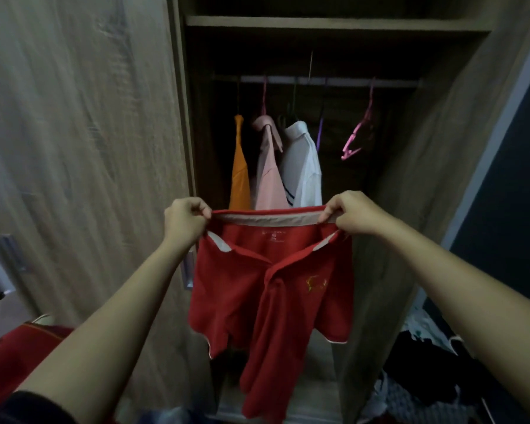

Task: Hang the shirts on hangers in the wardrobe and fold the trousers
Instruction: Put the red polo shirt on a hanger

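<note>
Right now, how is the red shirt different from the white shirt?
The red shirt is held up by its collar in the left hand and right hand, outside the wardrobe; the white shirt hangs inside, from the rail. The red shirt faces the camera; the white one hangs side-on. Both have collars.

1. One head-worn wide-angle view looks forward and slightly down into the open wood-grain wardrobe (441,185).
2. It stands close: both bare forearms reach in from the bottom edge.
</note>
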The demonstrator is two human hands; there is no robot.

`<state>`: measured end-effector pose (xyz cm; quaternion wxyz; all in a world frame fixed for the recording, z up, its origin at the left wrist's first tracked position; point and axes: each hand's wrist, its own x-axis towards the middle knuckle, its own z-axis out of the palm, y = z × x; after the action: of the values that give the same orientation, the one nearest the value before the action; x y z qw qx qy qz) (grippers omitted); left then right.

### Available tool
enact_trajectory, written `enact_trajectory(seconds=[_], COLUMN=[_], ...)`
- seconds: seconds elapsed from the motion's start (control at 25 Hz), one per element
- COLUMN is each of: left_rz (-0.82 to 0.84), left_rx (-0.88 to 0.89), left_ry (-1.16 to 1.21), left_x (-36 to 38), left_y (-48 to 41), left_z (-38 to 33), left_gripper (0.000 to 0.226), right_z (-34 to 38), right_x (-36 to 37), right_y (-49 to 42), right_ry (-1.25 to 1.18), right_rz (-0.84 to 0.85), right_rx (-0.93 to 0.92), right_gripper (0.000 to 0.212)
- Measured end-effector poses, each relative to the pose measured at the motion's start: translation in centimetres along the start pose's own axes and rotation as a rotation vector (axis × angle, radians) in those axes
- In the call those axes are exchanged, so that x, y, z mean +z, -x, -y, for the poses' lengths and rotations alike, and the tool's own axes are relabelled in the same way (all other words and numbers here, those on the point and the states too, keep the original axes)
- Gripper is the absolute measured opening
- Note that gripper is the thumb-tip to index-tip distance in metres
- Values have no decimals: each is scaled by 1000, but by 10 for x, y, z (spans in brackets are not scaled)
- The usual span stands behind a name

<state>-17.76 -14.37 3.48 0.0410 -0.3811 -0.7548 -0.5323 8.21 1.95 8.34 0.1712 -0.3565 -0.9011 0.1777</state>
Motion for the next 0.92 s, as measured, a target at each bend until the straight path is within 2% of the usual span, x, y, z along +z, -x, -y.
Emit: enact_trajectory(seconds=[0.08, 0.16, 0.28, 0.36, 0.6, 0.8, 0.92], left_rz=[83, 158, 231, 265, 261, 233, 150], left_rx=[47, 71, 11, -38, -56, 73, 205], left_ry=[3, 0, 22, 34, 126, 153, 127], left_x=[9, 16, 33, 47, 100, 140, 169], left_y=[-1, -7, -19, -18, -16, -47, -82], left_z=[3, -2, -17, -28, -65, -119, -164], left_gripper=[35, 33, 24, 18, 15, 14, 26], right_z=[-8, -14, -18, -19, -24, -42, -58], right_x=[3, 3, -1, -3, -7, -31, -52], right_y=[6, 10, 8, 3, -13, -27, -34], right_ry=[-52, -111, -164, -148, -38, -29, -29], right_rz=[-11, -94, -226, -261, -175, -192, -205], right_rx=[21, 39, 35, 33, 8, -30, -53], right_gripper=[40, 30, 15, 15, 29, 31, 29])
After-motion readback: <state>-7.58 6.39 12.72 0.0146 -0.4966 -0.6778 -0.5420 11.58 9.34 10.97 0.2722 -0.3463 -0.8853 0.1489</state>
